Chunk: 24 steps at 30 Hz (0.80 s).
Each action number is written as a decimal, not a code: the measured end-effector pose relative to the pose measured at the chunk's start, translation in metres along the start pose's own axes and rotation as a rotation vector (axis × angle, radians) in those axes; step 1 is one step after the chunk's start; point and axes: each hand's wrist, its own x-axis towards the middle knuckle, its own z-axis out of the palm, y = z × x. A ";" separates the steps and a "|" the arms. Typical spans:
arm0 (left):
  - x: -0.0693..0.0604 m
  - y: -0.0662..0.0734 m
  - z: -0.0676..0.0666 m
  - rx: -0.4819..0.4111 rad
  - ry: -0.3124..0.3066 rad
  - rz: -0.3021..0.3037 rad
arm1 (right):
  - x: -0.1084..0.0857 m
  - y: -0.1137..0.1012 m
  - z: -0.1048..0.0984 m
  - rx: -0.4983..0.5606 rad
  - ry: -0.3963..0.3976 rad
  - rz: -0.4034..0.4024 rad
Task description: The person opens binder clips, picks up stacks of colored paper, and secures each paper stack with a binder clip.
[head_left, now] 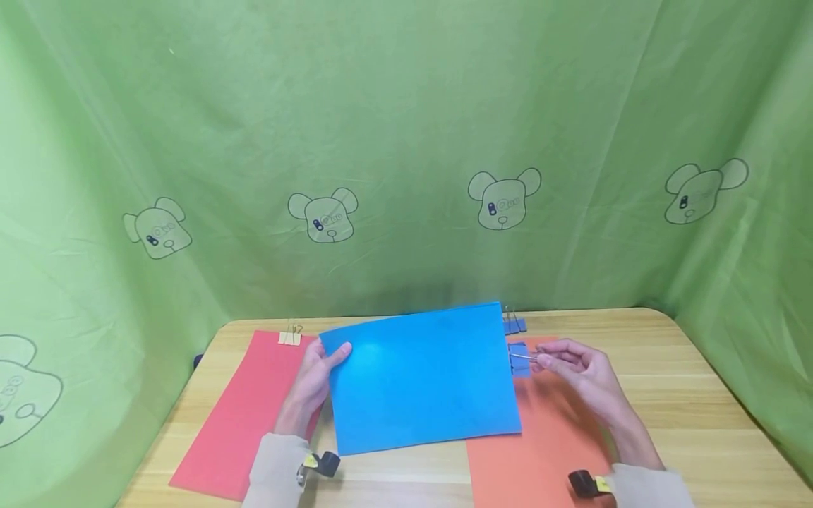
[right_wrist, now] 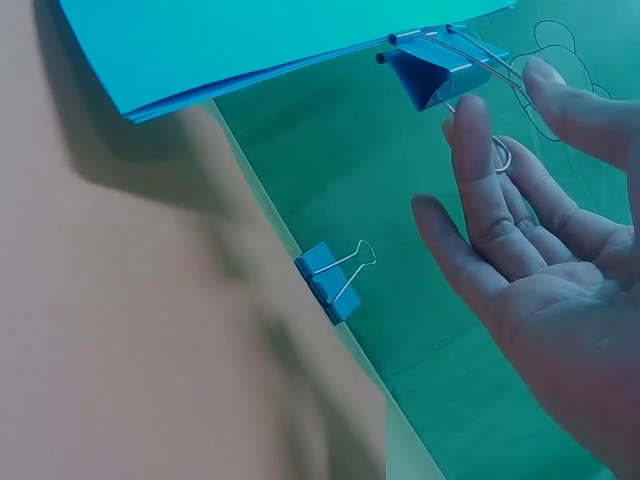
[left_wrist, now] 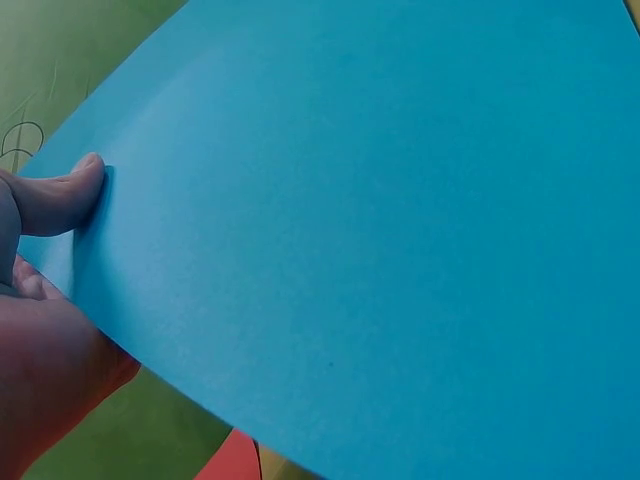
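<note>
Raised over the table is a sheaf of blue paper (head_left: 419, 381), with more than one layer showing along its edge in the right wrist view. My left hand (head_left: 314, 370) pinches its left side near the upper corner, thumb (left_wrist: 75, 195) on top and fingers partly hidden behind. At the right edge of the paper is a blue binder clip (right_wrist: 440, 68). Its wire handles are pinched between thumb and index finger of my right hand (head_left: 584, 374). Whether the clip's mouth has paper in it, I cannot tell.
Red paper (head_left: 235, 416) with a pale yellow binder clip (head_left: 290, 339) lies on the left of the wooden table (head_left: 692, 416). Orange paper (head_left: 540, 451) on the right carries another blue binder clip (right_wrist: 328, 284) at its far edge. A green curtain (head_left: 406, 127) surrounds the table.
</note>
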 end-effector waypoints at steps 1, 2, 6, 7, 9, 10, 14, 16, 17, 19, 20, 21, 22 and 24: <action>0.000 0.000 0.000 0.000 -0.004 0.001 | 0.000 0.000 0.000 -0.010 -0.001 0.001; 0.000 0.000 0.000 0.000 -0.005 0.002 | 0.000 0.000 0.000 -0.016 0.002 0.005; 0.000 -0.001 0.000 0.008 -0.005 0.015 | 0.000 0.000 0.000 -0.029 0.000 0.013; 0.001 -0.001 0.000 0.011 -0.004 0.018 | 0.000 -0.001 0.000 -0.034 -0.001 0.017; 0.001 -0.002 0.000 0.014 -0.004 0.024 | -0.001 -0.001 0.001 -0.042 -0.003 0.024; 0.001 -0.002 0.000 0.019 -0.005 0.027 | -0.001 -0.001 0.001 -0.044 -0.005 0.027; 0.001 -0.002 0.000 0.014 -0.003 0.016 | -0.001 -0.002 0.001 -0.044 -0.015 0.033; 0.000 -0.001 0.000 0.012 -0.003 0.009 | -0.001 -0.002 0.001 -0.033 -0.020 0.029; 0.000 -0.001 0.000 0.009 -0.002 0.004 | -0.001 -0.002 0.001 -0.034 -0.022 0.027; 0.000 0.000 0.000 0.006 -0.006 0.004 | -0.001 -0.002 0.002 -0.043 -0.025 0.018; 0.000 0.000 0.000 0.005 -0.007 0.006 | -0.001 -0.002 0.002 -0.046 -0.025 0.016; 0.000 0.000 0.000 0.002 -0.008 0.008 | -0.001 -0.003 0.002 -0.053 -0.024 0.013; 0.001 -0.001 0.000 0.001 -0.009 0.009 | -0.001 -0.003 0.003 -0.061 -0.023 0.012; 0.001 -0.001 0.000 0.005 -0.011 0.016 | -0.001 -0.005 0.004 -0.078 -0.022 0.008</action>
